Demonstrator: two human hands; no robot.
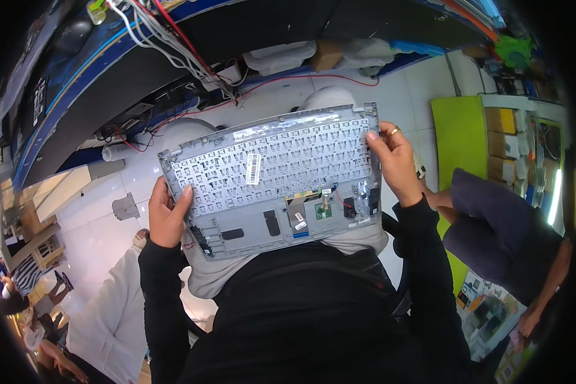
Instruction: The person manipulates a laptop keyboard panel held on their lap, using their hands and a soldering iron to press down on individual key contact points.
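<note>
Above my lap I hold a silver laptop palmrest with its keyboard (224, 169), inner side up. My left hand (168, 211) grips its left edge, thumb on top near the keyboard's lower corner. On the right edge, near the upper corner, my right hand (397, 160) is closed with the thumb on the keyboard's back and a ring on one finger. A white barcode label (253, 169) is stuck on the keyboard backing. Below it lie the touchpad's green circuit board (324, 211) and a small black speaker (375, 200) at the right. The fingers under the panel are hidden.
A dark workbench (269, 29) runs across the far side, with white and red cables (185, 57) hanging from it. Plastic tubs (280, 57) sit beneath. A green panel (457, 137) and shelves stand at right. People sit close by on both sides, one in dark shorts (493, 217).
</note>
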